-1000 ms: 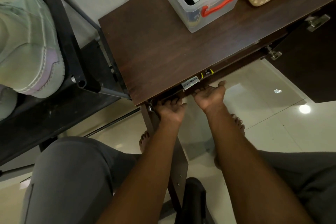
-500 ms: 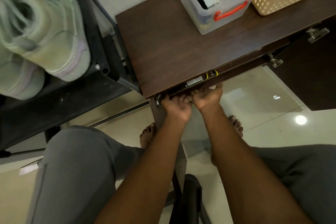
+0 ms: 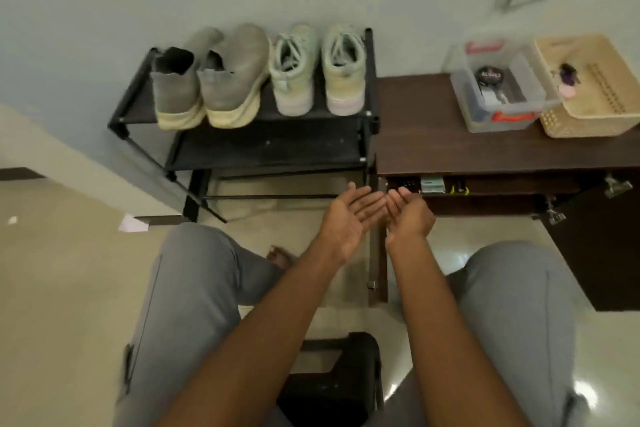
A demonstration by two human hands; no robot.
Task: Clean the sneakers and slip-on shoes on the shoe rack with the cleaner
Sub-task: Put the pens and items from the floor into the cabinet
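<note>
A black shoe rack [image 3: 277, 142] stands against the wall. On its top shelf sit a pair of grey slip-on shoes [image 3: 211, 80] at the left and a pair of pale green sneakers [image 3: 317, 69] at the right. A clear plastic box [image 3: 498, 94] with red handles holds a round black tin [image 3: 489, 75] and a brush. My left hand [image 3: 353, 215] is palm up with straight fingers, empty, below the rack's right end. My right hand [image 3: 408, 215] is beside it, fingers loosely curled, holding nothing, at the table's front edge.
The dark wooden table [image 3: 450, 149] stands right of the rack, with a cream woven basket [image 3: 588, 94] next to the box. A dark cabinet door [image 3: 602, 246] hangs open at the right. I sit on a black stool [image 3: 332, 374] over a glossy tiled floor.
The view has pulled back and up, showing the whole rack. Both hands have left the table's underside edge and turned palm up, side by side.
</note>
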